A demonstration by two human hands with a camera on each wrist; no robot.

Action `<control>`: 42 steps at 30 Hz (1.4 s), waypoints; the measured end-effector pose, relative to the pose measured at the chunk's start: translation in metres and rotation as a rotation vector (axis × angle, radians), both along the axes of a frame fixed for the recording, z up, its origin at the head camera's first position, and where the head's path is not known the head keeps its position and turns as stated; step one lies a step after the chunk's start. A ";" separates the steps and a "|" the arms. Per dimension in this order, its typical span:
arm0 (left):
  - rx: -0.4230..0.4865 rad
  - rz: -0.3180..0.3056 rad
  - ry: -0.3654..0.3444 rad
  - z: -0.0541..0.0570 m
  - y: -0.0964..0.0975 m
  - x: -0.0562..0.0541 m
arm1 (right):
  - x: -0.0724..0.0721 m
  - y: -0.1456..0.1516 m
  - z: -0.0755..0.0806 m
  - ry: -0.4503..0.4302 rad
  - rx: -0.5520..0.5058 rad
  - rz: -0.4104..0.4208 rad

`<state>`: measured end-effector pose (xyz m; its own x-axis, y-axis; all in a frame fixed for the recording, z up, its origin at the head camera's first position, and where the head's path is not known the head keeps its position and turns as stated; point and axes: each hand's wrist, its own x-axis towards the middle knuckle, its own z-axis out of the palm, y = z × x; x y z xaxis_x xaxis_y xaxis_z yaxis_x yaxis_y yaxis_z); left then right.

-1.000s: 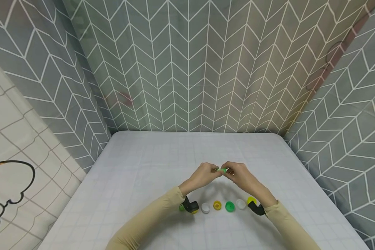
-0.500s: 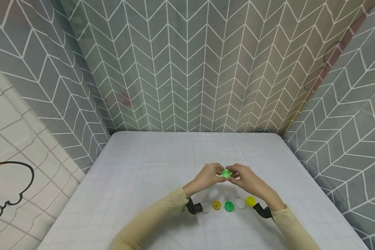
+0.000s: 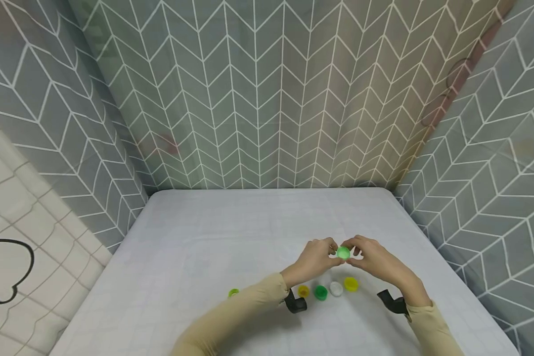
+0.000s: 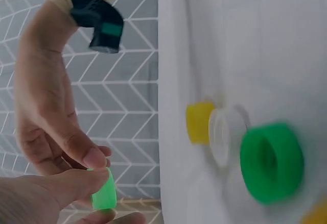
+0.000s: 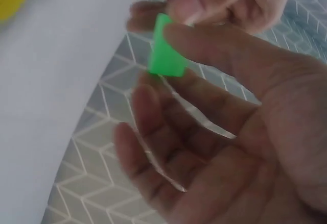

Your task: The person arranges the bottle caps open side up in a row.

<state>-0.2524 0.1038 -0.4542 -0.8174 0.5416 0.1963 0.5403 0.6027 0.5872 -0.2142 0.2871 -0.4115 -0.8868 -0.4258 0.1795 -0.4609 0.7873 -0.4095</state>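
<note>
A light green bottle cap (image 3: pixel 343 252) is held above the table between both hands, its round face towards the head camera. My left hand (image 3: pixel 313 258) pinches it from the left side, and my right hand (image 3: pixel 377 259) pinches it from the right. In the left wrist view the cap (image 4: pixel 104 192) shows side-on, with a thumb on it. From the right wrist the cap (image 5: pixel 164 50) appears between thumb and fingers of my right hand (image 5: pixel 225 137), while the thumb of my left hand (image 5: pixel 230 4) meets its upper edge.
On the white-covered table (image 3: pixel 213 232) below the hands stand an orange-yellow cap (image 3: pixel 303 290), a green cap (image 3: pixel 321 292), a white cap (image 3: pixel 336 289) and a yellow cap (image 3: pixel 350 284). A lime cap (image 3: pixel 233 292) lies beside the left sleeve. Patterned curtains (image 3: pixel 258 99) enclose the table.
The cap has turned from nearly edge-on to face-on towards the head camera. Both hands have shifted right in the view, and the head view itself has swung slightly. The left sleeve covers different caps.
</note>
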 end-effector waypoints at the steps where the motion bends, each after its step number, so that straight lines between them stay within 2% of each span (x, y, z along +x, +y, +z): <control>1: -0.034 0.005 0.034 -0.001 0.004 0.001 | 0.001 0.003 0.001 -0.016 0.004 0.000; 4: -0.120 0.015 0.137 -0.003 0.017 0.006 | 0.005 0.011 0.003 -0.069 0.018 -0.016; 7: -0.176 0.031 0.209 -0.006 0.029 0.010 | 0.007 0.016 0.004 -0.113 0.031 -0.017; 11: -0.240 0.050 0.246 -0.012 0.042 0.015 | 0.008 0.021 0.001 -0.171 0.055 -0.033; 17: -0.354 0.060 0.284 -0.028 0.052 0.017 | 0.007 0.020 -0.011 -0.265 0.106 -0.074; 20: -0.398 0.076 0.285 -0.034 0.054 0.018 | 0.005 0.018 -0.016 -0.320 0.103 -0.074; 25: -0.444 0.087 0.263 -0.039 0.057 0.020 | 0.002 0.017 -0.022 -0.363 0.102 -0.027; 31: -0.460 0.094 0.282 -0.048 0.057 0.021 | -0.001 0.014 -0.031 -0.423 0.095 -0.049; 35: -0.475 0.100 0.294 -0.050 0.055 0.022 | -0.004 0.011 -0.034 -0.432 0.110 -0.060; 39: -0.477 0.087 0.248 -0.047 0.053 0.024 | -0.005 0.010 -0.032 -0.426 0.150 -0.072; 42: -0.481 0.059 0.235 -0.045 0.047 0.029 | -0.001 0.009 -0.027 -0.389 0.204 -0.077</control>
